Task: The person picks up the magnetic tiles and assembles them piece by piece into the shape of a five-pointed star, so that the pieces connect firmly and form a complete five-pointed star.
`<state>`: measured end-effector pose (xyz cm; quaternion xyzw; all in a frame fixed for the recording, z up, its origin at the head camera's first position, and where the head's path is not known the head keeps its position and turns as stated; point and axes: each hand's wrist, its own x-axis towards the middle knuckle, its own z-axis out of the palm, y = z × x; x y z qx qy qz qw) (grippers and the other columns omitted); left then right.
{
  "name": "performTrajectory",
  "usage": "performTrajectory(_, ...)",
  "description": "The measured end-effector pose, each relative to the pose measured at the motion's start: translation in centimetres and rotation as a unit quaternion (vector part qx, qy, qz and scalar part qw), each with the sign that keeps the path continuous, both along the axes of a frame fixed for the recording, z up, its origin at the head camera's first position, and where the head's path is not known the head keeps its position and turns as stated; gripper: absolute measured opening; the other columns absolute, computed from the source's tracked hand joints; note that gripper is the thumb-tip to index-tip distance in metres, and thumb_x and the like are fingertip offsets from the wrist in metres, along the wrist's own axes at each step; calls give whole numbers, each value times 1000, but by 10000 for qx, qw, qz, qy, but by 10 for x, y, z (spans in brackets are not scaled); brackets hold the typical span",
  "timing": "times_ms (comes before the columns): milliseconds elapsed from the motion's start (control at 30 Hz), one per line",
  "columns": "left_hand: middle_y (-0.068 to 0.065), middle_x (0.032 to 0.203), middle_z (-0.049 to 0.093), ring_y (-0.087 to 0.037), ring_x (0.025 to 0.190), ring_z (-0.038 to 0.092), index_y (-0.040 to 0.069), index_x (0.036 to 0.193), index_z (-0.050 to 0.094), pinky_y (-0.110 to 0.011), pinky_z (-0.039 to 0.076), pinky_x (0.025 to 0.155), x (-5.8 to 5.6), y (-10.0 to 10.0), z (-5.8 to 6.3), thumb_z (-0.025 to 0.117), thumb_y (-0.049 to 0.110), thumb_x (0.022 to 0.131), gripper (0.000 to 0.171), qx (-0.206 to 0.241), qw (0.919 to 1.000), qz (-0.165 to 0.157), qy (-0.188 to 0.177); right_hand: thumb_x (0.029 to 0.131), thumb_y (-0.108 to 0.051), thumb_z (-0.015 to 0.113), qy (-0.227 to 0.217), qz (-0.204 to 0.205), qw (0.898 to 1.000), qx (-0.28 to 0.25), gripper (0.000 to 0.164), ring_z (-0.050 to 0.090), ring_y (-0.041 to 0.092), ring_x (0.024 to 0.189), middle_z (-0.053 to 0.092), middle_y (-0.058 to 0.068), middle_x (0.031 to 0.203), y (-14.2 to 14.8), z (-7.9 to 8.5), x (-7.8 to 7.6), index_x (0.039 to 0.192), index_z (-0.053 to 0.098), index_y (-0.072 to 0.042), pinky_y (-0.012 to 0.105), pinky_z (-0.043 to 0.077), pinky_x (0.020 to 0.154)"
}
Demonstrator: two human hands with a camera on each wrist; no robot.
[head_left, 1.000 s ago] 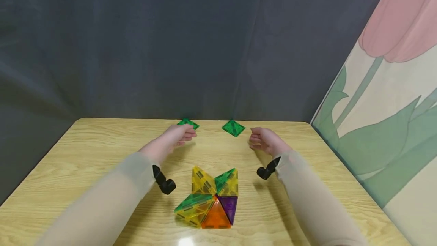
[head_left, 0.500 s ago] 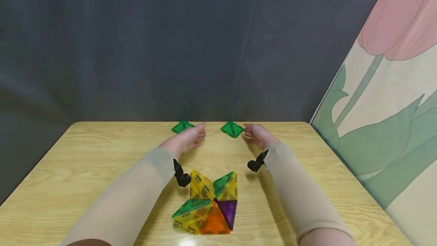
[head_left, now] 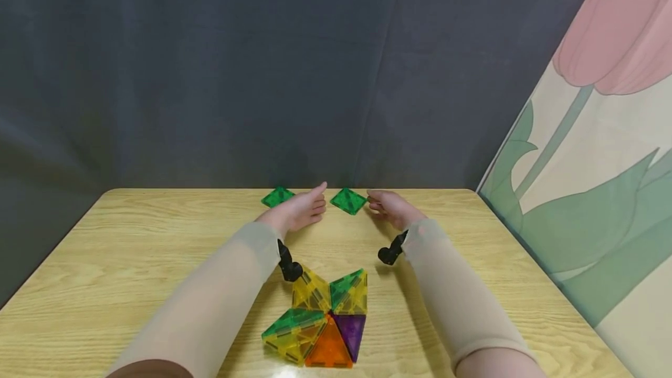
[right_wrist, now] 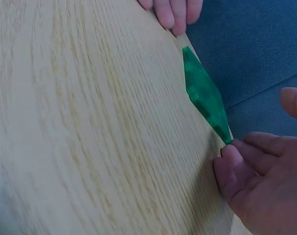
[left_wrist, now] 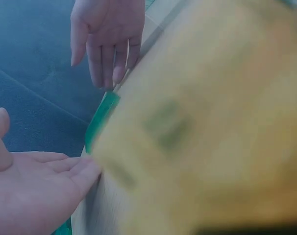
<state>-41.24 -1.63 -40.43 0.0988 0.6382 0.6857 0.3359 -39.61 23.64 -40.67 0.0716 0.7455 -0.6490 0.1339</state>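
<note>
A green translucent diamond magnetic tile (head_left: 349, 201) lies flat near the table's far edge, between both hands. My right hand (head_left: 394, 207) touches its right corner with the fingertips, also seen on the tile in the right wrist view. On the other side is my left hand (head_left: 301, 212), fingers straight and thumb raised, its fingertips close to the tile's left corner; the head view does not settle whether they touch. Neither hand grips anything. A second green diamond tile (head_left: 276, 196) lies left of my left hand, partly covered by it.
Closer to me stands a cluster of magnetic tiles: yellow tiles (head_left: 310, 291), green-and-yellow pieces (head_left: 349, 291), a purple one (head_left: 350, 331) and an orange triangle (head_left: 329, 346). The left wrist camera (head_left: 290, 264) hangs close by it. A dark curtain (head_left: 252, 74) borders the wooden table's far edge.
My left hand has moved right, away from the left diamond tile. My right hand has moved left to the other diamond tile, which has slid slightly left.
</note>
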Motion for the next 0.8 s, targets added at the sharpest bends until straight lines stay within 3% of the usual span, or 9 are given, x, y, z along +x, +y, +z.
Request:
performTrajectory(100, -16, 164, 6, -29, 148, 14, 4, 158, 3, -40, 20, 118, 0, 2, 2, 39, 51, 104, 80, 41, 10000, 3, 2, 107, -25, 43, 108, 80, 9999, -3, 47, 47, 26, 110, 46, 16, 127, -3, 1, 2, 141, 39, 7, 44, 36, 109)
performTrajectory(267, -17, 163, 6, -30, 148, 14, 2, 158, 3, -41, 21, 117, 1, 1, 3, 39, 50, 104, 81, 102, 9999, 35, 0, 107, -24, 44, 253, 185, 9994, -154, 31, 52, 22, 94, 52, 3, 86, -7, 2, 4, 120, 48, 3, 45, 39, 105)
performTrajectory(400, -22, 160, 16, -33, 145, 24, -3, 156, 10, -42, 27, 115, 6, -2, 6, 43, 42, 106, 75, 150, 9988, 422, -191, 107, -21, 44, 239, 224, 9992, -220, 30, 51, 20, 84, 47, 0, 72, -11, 2, 8, 121, 47, 5, 43, 41, 104)
performTrajectory(533, -28, 151, 32, -37, 135, 40, -9, 152, 21, -43, 39, 108, 13, -7, 8, 47, 26, 106, 63, -174, 9945, 996, -265, 106, -14, 45, 38, 177, 9993, -342, 43, 58, 23, 92, 57, 13, 97, -17, 6, 17, 139, 40, 13, 44, 44, 104)
performTrajectory(633, -30, 139, 43, -38, 122, 53, -11, 148, 27, -42, 50, 97, 19, -12, 7, 49, 13, 104, 55, -583, 9881, 1388, -304, 104, -9, 47, -152, 230, 9989, -375, 45, 61, 29, 104, 55, 27, 124, -24, 8, 25, 141, 39, 15, 43, 46, 102)
performTrajectory(800, -23, 105, 58, -25, 81, 66, -14, 139, 39, -34, 58, 80, 30, -20, 1, 54, -3, 97, 45, -1168, 9773, 1756, -199, 101, -1, 48, -264, 530, 9980, -210, 38, 66, 33, 99, 56, 31, 118, -37, 4, 36, 135, 47, 17, 40, 53, 93)
